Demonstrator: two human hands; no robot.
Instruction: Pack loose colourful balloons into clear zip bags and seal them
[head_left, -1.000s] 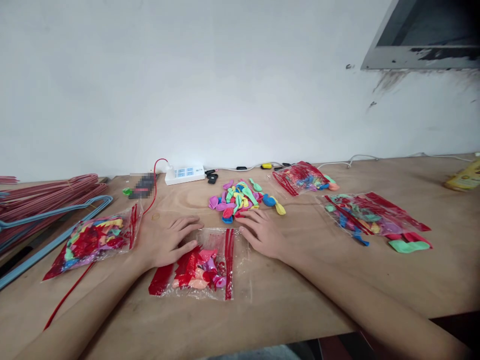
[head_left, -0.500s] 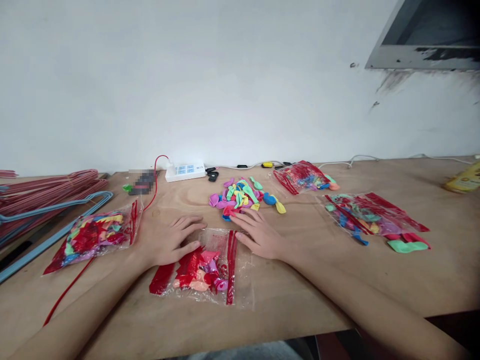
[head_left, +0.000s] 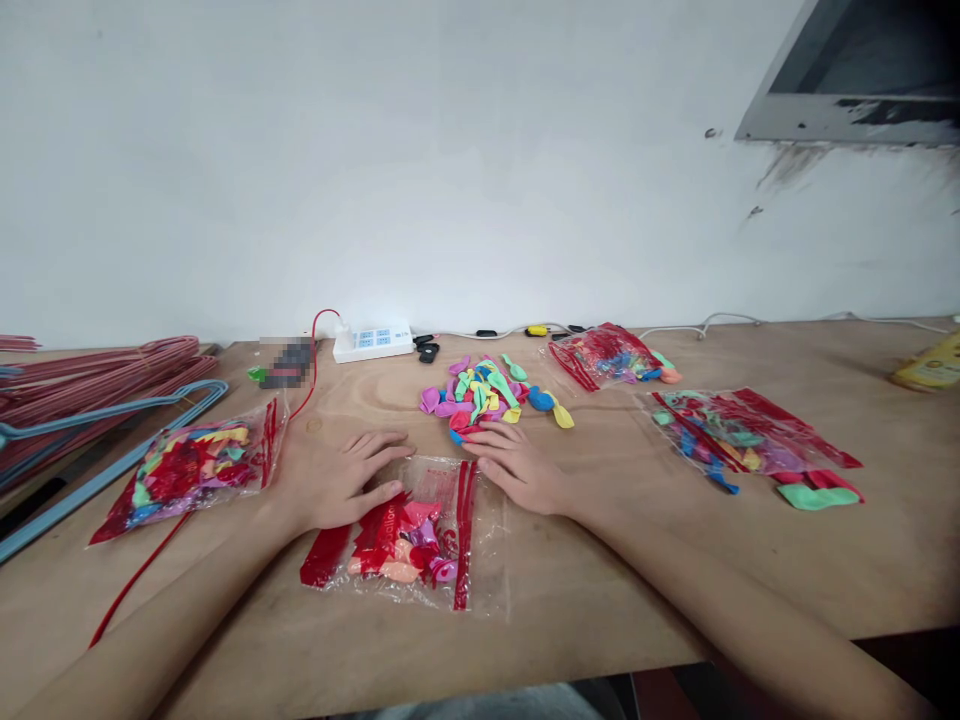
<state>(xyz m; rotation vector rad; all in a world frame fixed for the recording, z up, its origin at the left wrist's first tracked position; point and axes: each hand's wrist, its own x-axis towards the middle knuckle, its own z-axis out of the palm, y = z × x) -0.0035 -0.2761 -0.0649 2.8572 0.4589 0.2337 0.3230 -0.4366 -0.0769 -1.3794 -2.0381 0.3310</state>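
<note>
**Both your hands palm-down around a bag of balloons**

So you've got your left hand [head_left: 337, 482] laid flat, fingers loosely fanned out, with the thumb over the upper left part of the front bag [head_left: 409, 545]. That's the clear and red one lying right in front of you, with pink, purple and peach balloons showing through it. Your right hand [head_left: 529, 475] is spread out too, palm down by the bag's upper right corner. Its fingertips reach the near edge of the loose balloon pile [head_left: 484, 388], right at the red and blue ones; can't really tell if they're pressing on them.

The pile sits on the wooden table [head_left: 570, 620], just beyond your hands. You've also got a filled left bag [head_left: 195, 465] beside your left forearm, a far bag [head_left: 607, 355] to the right of the pile near the wall, and a right bag [head_left: 750, 430] with a green balloon [head_left: 817, 497] and a red one poking out below it.

Up by the wall there's a white power strip [head_left: 373, 342] with a red cable [head_left: 313, 365] plugged in. Pink and blue hangers [head_left: 112, 380] are heaped at your far left, and a yellow bottle [head_left: 930, 364] is over at the right edge.
</note>
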